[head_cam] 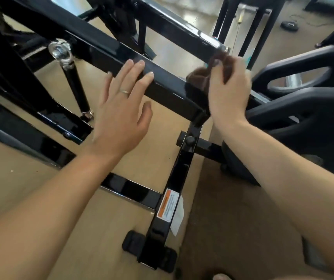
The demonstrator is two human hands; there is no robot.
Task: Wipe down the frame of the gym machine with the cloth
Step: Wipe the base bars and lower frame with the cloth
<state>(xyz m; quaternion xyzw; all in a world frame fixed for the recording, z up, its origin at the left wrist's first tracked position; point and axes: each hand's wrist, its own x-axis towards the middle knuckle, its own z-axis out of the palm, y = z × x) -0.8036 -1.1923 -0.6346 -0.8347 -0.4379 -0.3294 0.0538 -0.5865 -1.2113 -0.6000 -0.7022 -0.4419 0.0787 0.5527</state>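
The black frame is being seen slanting across a tan floor. A brown cloth is being gripped by the curled fingers of the right hand against the bar's near end. The bar is being touched by the straight fingers of the left hand. A ring is being worn.
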